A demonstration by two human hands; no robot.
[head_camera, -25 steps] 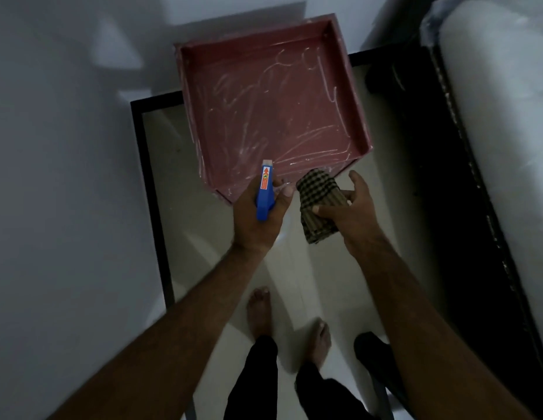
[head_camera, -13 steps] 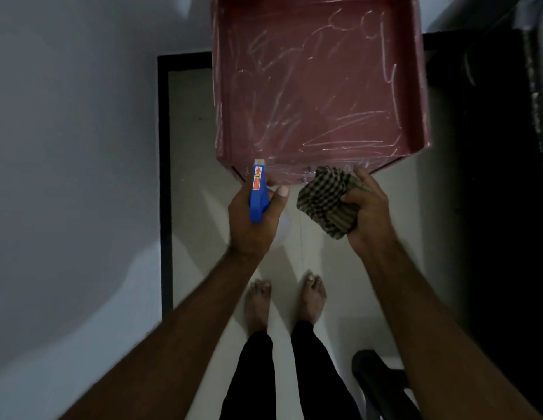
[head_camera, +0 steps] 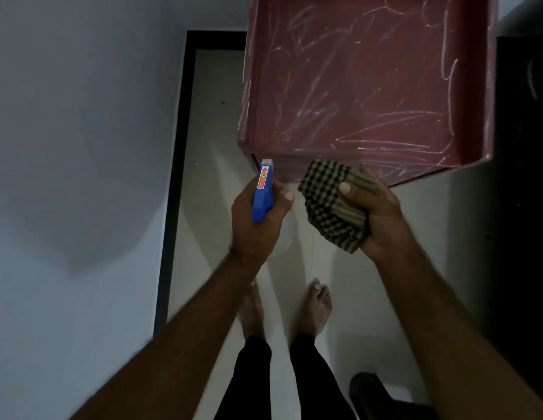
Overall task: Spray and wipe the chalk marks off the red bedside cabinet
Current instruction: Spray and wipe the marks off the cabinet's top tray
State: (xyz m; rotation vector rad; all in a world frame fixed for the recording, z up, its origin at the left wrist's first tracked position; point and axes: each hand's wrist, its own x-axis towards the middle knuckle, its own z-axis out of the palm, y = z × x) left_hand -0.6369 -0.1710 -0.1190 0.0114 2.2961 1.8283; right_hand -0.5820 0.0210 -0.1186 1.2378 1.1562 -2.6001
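The red bedside cabinet (head_camera: 364,86) fills the upper right, its raised-rim top covered in white chalk scribbles. My left hand (head_camera: 258,219) grips a spray bottle with a blue trigger head (head_camera: 263,194), nozzle pointing at the cabinet's near left corner; the clear bottle body shows faintly below the hand. My right hand (head_camera: 376,216) holds a bunched green-and-black checked cloth (head_camera: 331,204) just below the cabinet's front edge, apart from the top surface.
A pale wall (head_camera: 82,147) runs along the left with a black skirting strip (head_camera: 176,165). My bare feet (head_camera: 318,304) stand on the light tiled floor (head_camera: 209,140). Dark furniture (head_camera: 522,177) lies at the right, a black object (head_camera: 379,395) at bottom right.
The view has closed in on the cabinet, which now looms larger and higher. Both hands stay in front of its near edge, still holding bottle and cloth.
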